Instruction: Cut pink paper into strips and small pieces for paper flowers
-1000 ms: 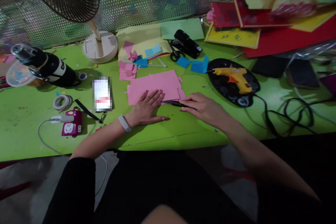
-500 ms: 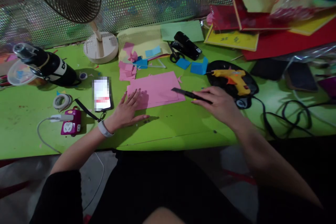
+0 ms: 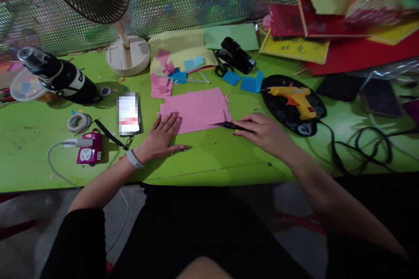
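Pink paper (image 3: 196, 107) lies flat on the green tabletop (image 3: 203, 161) in front of me, seemingly more than one sheet. My left hand (image 3: 165, 135) rests on its left end, fingers spread and palm down, with the thumb on the table. In my right hand (image 3: 262, 133) is a black utility knife (image 3: 234, 126), gripped between thumb and fingers. The knife points left, and its blade lies low over the lower right edge of the paper. Whether the blade touches the sheet, I cannot tell.
Behind the paper are pink scraps (image 3: 161, 85), blue paper pieces (image 3: 251, 83), scissors (image 3: 223, 69) and a black stapler (image 3: 236, 56). A yellow glue gun (image 3: 296, 98) sits on a black tray to the right. Leftward are a phone (image 3: 128, 115), tape roll (image 3: 78, 122), bottle (image 3: 63, 78) and fan (image 3: 127, 56).
My right hand has lowered the utility knife and moved it slightly left, bringing the blade down to the paper's lower edge. My left hand stays on the paper. The view has shifted slightly.
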`<act>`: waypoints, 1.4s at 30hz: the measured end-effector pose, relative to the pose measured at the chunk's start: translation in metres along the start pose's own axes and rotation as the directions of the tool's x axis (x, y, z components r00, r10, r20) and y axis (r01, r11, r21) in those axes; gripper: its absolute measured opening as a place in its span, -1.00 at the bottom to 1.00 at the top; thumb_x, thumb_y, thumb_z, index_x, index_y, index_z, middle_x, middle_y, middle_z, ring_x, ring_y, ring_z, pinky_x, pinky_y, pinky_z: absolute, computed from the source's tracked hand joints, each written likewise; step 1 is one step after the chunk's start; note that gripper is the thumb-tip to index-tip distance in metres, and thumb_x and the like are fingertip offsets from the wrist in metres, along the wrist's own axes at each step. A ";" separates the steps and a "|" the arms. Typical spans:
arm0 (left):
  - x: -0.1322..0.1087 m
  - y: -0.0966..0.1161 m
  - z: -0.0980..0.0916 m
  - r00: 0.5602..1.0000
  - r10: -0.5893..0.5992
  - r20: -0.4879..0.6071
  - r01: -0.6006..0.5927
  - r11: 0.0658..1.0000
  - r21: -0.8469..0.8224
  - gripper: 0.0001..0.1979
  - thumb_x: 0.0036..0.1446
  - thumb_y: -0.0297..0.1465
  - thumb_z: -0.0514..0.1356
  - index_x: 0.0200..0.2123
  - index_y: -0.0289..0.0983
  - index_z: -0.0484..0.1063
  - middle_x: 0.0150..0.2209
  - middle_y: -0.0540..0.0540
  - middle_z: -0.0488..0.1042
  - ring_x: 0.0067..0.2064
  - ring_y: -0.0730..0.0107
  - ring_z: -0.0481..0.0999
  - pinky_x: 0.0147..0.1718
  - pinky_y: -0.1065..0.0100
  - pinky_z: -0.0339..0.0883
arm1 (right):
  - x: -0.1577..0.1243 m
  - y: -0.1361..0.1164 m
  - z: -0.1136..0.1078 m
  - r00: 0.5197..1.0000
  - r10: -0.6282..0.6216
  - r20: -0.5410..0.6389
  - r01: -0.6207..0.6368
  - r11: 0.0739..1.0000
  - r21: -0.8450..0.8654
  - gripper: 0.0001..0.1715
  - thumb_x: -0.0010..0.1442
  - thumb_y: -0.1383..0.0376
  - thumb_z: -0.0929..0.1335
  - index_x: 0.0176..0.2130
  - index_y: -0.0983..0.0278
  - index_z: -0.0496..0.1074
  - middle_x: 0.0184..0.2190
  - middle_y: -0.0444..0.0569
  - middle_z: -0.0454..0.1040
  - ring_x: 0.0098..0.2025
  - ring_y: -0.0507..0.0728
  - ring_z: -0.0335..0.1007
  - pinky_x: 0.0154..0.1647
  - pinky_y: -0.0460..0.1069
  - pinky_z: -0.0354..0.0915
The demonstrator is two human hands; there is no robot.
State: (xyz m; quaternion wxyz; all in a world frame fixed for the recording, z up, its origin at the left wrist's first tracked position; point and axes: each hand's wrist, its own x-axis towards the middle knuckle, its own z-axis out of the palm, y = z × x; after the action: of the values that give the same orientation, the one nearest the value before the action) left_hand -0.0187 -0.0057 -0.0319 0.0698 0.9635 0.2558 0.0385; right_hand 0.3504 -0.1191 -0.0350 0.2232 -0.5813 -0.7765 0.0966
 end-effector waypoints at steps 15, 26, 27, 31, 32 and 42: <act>0.000 0.005 0.000 1.000 -0.028 0.014 0.029 0.999 -0.022 0.07 0.26 0.31 -0.17 0.54 -0.28 -0.38 0.54 -0.25 -0.20 0.56 0.07 -0.23 0.49 -0.01 -0.47 | 0.029 -0.041 0.022 0.997 -0.045 0.062 0.046 0.999 -0.019 -0.63 0.43 0.14 0.30 0.00 0.23 0.62 -0.13 0.13 0.53 -0.07 0.31 0.49 -0.10 0.20 0.48; -0.001 0.004 0.004 1.000 -0.029 0.008 0.029 0.999 -0.042 0.08 0.24 0.33 -0.15 0.53 -0.22 -0.45 0.54 -0.22 -0.18 0.56 0.07 -0.21 0.49 -0.04 -0.46 | 0.027 -0.039 0.021 0.997 -0.068 0.032 0.068 0.997 -0.020 -0.55 0.45 0.07 0.24 0.05 0.20 0.59 -0.09 0.14 0.54 -0.02 0.34 0.48 0.03 0.25 0.46; -0.001 0.004 0.004 1.000 -0.027 0.002 0.027 0.999 -0.046 0.08 0.24 0.32 -0.15 0.53 -0.21 -0.47 0.54 -0.21 -0.19 0.56 0.07 -0.21 0.49 -0.04 -0.47 | 0.025 -0.037 0.020 0.996 -0.077 0.036 0.078 0.997 -0.011 -0.54 0.45 0.05 0.25 0.07 0.21 0.58 -0.06 0.15 0.53 0.00 0.34 0.48 0.06 0.26 0.45; -0.001 0.004 0.004 1.000 -0.015 -0.014 0.014 0.999 -0.050 0.06 0.25 0.31 -0.16 0.53 -0.18 -0.52 0.55 -0.19 -0.22 0.56 0.06 -0.22 0.49 -0.05 -0.46 | 0.007 -0.028 0.009 0.999 -0.014 0.030 0.015 0.999 -0.037 -0.47 0.41 -0.05 0.27 0.17 0.13 0.52 -0.04 0.13 0.52 0.01 0.36 0.47 0.06 0.30 0.43; -0.001 0.005 0.003 1.000 -0.013 -0.014 0.012 0.999 -0.050 0.06 0.25 0.31 -0.16 0.52 -0.18 -0.53 0.55 -0.19 -0.23 0.56 0.06 -0.23 0.49 -0.05 -0.46 | 0.002 -0.024 0.006 1.000 0.014 0.027 -0.012 0.998 -0.055 -0.47 0.40 -0.07 0.26 0.16 0.12 0.52 -0.07 0.13 0.53 -0.02 0.37 0.47 0.03 0.31 0.43; 0.000 0.007 -0.003 1.000 -0.020 0.016 0.021 0.999 -0.036 0.04 0.25 0.31 -0.15 0.54 -0.18 -0.39 0.55 -0.19 -0.23 0.55 0.02 -0.22 0.49 -0.05 -0.44 | 0.004 -0.017 0.004 0.999 0.038 0.036 -0.036 0.998 -0.043 -0.49 0.45 -0.06 0.19 0.12 0.14 0.47 -0.11 0.14 0.55 -0.06 0.37 0.50 -0.04 0.29 0.46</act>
State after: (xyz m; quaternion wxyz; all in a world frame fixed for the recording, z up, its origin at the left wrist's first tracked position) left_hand -0.0155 -0.0111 -0.0281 0.0898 0.9596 0.2643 0.0348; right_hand 0.3326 -0.1201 -0.0306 0.1946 -0.5981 -0.7716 0.0950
